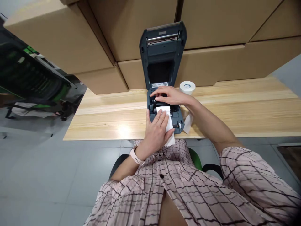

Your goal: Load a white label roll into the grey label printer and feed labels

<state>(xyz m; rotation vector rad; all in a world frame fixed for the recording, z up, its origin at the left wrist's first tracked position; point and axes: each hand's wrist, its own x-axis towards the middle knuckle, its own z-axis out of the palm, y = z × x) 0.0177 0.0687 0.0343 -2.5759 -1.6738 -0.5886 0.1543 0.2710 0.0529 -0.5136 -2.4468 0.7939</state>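
Basically, a white paper strip (169,124) is pressed flat under the left hand (156,129), fingers extended, probably so it lies straight along the printer (179,121) below both hands. The right hand (169,95), just beyond the left and apart from it, is arched over the printer's inside, fingers loosely bent; nothing gripped is visible, contact can't be told. The lid (160,56) is raised beyond the hands, presumably for access. A paper roll (187,90) is stood on the counter (113,116) right of the right hand's fingers, seemingly out of the way.
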